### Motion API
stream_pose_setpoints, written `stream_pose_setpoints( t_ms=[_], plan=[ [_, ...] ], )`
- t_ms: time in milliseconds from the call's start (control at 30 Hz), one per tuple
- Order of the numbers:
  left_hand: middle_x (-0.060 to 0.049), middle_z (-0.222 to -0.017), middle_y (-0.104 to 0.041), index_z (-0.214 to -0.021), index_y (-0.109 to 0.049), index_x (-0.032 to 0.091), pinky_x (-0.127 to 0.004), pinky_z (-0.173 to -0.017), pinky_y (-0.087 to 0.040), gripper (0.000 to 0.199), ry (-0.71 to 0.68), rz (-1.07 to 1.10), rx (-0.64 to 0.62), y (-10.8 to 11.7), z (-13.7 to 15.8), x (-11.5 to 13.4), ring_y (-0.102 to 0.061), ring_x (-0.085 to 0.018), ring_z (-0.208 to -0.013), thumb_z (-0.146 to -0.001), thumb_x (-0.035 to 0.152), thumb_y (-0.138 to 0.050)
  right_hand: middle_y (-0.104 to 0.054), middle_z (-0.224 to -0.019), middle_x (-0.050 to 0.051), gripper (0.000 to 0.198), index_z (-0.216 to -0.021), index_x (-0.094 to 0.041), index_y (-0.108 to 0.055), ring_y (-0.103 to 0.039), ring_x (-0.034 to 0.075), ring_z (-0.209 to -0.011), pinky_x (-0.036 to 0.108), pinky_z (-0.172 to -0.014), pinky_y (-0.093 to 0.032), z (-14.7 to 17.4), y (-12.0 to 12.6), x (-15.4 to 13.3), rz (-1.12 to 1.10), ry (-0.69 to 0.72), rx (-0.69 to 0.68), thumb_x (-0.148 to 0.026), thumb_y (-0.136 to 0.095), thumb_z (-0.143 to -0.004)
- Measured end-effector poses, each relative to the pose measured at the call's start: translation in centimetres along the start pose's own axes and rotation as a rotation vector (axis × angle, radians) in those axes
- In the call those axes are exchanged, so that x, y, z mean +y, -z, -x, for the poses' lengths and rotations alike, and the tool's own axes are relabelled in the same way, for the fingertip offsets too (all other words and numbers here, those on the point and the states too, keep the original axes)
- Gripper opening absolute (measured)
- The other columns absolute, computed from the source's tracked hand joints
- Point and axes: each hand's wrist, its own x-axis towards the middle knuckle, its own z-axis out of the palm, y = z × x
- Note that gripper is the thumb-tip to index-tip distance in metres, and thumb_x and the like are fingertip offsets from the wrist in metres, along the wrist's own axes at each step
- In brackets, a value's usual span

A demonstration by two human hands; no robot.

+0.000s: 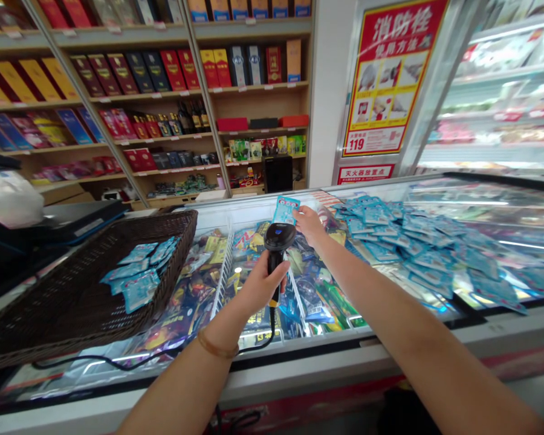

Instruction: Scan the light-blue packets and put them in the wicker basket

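Observation:
My left hand is wrapped round the handle of a black barcode scanner, its head pointing away from me above the freezer's glass. A cable hangs from the handle's yellow-ended base. Just beyond the scanner, my right hand pinches a small blue packet by its right edge, its printed face towards me. To the right, a large heap of similar blue packets is spread over the glass top. Several more blue packets lie in a dark brown woven basket on the left.
The chest freezer holds colourful bagged goods under its glass, split by white wire dividers. The scanner's black cable runs left across the front. Shelves of boxes stand behind, beside a red poster. A lit display fridge is at right.

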Motion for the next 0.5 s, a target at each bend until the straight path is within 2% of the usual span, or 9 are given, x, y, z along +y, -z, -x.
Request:
stream_pose_setpoints(
  t_ms=[133,233,367,500],
  plan=[
    [0.008,-0.059,-0.054,-0.099,-0.044,0.021,-0.024,-0.051,-0.04,0.041,0.003,-0.006,0.0,-0.1,0.0,0.0,-0.05,-0.01,-0.048,-0.084,0.053,-0.064,-0.048,-0.054,-0.01,0.025,-0.079,-0.024,-0.046,-0.048,0.008,-0.05,0.021,-0.056,-0.043,0.4,0.0,0.0,-0.086,-0.027,-0.006,-0.035,-0.068,-0.076],
    [0.008,-0.056,-0.054,-0.099,-0.044,0.021,-0.024,-0.05,-0.041,0.044,-0.002,0.014,0.038,-0.5,0.0,0.2,-0.05,-0.01,-0.046,-0.083,0.055,-0.066,-0.051,-0.056,-0.009,0.023,-0.079,-0.023,-0.047,-0.052,0.009,-0.053,0.022,-0.059,-0.047,0.7,-0.1,0.2,-0.106,-0.058,0.033,-0.031,-0.068,-0.078],
    [0.008,-0.057,-0.055,-0.095,-0.046,0.021,-0.023,-0.045,-0.04,0.048,0.049,0.163,0.262,-0.8,0.1,1.4,-0.049,-0.009,-0.043,-0.078,0.06,-0.069,-0.052,-0.056,-0.009,0.02,-0.076,-0.022,-0.048,-0.056,0.011,-0.055,0.025,-0.061,-0.051,1.2,-1.9,0.2,-0.094,-0.166,0.108,-0.023,-0.068,-0.079],
    [0.006,-0.066,-0.058,-0.09,-0.049,0.021,-0.022,-0.041,-0.04,0.048,0.034,0.364,0.51,1.0,0.8,4.3,-0.05,-0.007,-0.043,-0.074,0.058,-0.075,-0.058,-0.058,-0.006,0.014,-0.077,-0.021,-0.053,-0.06,0.013,-0.057,0.027,-0.065,-0.054,1.9,-6.9,-0.8,-0.119,-0.263,-0.041,-0.013,-0.064,-0.082]
  ],
)
